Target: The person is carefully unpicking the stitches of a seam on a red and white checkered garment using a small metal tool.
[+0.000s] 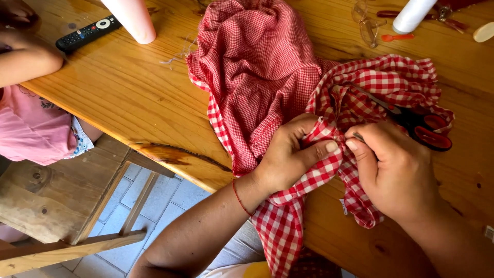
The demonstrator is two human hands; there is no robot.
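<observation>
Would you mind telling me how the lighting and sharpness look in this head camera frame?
Head view: soft, even daylight, with mild sheen on the wooden table; the left hand, right hand and checked cloth are sharp; the scissors are clear; the pale cylinder at the top edge is slightly blurred; the table edges bow a little from the wide lens.

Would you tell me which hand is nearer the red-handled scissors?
Right: the right hand lies just beside the red-handled scissors; the left hand grips checked cloth farther away.
</observation>
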